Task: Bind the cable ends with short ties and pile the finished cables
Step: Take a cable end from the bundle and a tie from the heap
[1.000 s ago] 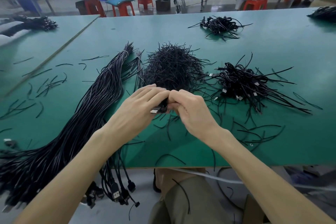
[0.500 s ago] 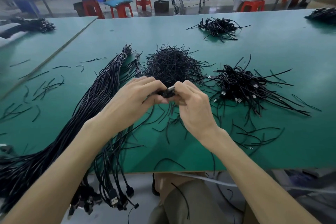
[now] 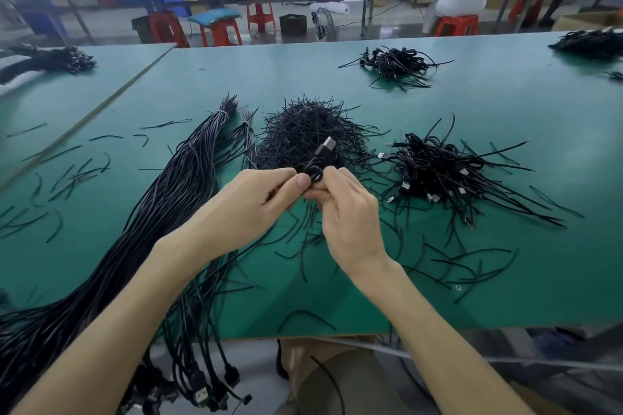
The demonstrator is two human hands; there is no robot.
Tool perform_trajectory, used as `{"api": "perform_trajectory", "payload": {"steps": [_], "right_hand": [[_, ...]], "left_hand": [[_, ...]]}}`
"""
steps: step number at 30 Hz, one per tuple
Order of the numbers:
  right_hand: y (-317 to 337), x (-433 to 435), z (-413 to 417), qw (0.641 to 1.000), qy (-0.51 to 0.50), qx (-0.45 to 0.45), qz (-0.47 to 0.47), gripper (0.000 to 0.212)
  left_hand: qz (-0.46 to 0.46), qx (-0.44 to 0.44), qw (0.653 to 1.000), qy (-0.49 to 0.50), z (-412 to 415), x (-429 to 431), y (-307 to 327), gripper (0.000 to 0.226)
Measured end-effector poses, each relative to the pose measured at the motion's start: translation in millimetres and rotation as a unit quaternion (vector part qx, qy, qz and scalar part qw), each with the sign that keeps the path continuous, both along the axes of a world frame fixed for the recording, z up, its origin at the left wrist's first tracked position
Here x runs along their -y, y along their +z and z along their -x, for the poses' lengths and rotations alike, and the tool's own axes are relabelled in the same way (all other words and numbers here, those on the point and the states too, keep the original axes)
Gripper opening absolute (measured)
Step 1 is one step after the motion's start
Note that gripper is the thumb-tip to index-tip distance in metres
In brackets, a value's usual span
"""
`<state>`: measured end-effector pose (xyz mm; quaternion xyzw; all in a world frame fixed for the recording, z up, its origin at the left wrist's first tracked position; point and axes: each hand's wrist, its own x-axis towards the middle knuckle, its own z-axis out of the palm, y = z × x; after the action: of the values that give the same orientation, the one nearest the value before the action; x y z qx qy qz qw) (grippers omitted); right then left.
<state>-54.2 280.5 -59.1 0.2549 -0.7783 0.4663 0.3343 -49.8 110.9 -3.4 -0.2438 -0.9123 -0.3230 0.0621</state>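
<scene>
Now L hand & R hand both pinch the coiled cable over the counter, plug pointing up & away; finished pile lies to the right, nearer R hand.

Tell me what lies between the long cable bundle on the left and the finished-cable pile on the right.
The heap of short ties, in the head view; nearer, the left hand and right hand hold a coiled cable.
</scene>
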Motion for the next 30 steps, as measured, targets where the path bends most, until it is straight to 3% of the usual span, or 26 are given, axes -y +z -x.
{"api": "perform_trajectory", "payload": {"steps": [5,11,18,24,30], "right_hand": [[1,3,3,0.999,-0.032,-0.018,0.011,0.015],[-7,1,3,0.995,-0.068,-0.036,-0.071,0.021],[-6,-4,5,0.972,-0.134,-0.078,-0.176,0.022],[-4,-19,-3,0.976,-0.103,0.052,-0.187,0.019],[9,-26,-12,0.963,-0.138,0.062,-0.221,0.029]], "left_hand": [[-0.049,0.006,0.997,0.053,-1,-15,1,0.055],[-0.054,0.153,0.977,0.137,7,-23,7,0.063],[-0.034,0.275,0.943,0.184,29,-30,1,0.047],[0.029,0.194,0.971,0.136,29,-26,-13,0.058],[0.02,0.135,0.982,0.127,27,-24,-13,0.053]]}}
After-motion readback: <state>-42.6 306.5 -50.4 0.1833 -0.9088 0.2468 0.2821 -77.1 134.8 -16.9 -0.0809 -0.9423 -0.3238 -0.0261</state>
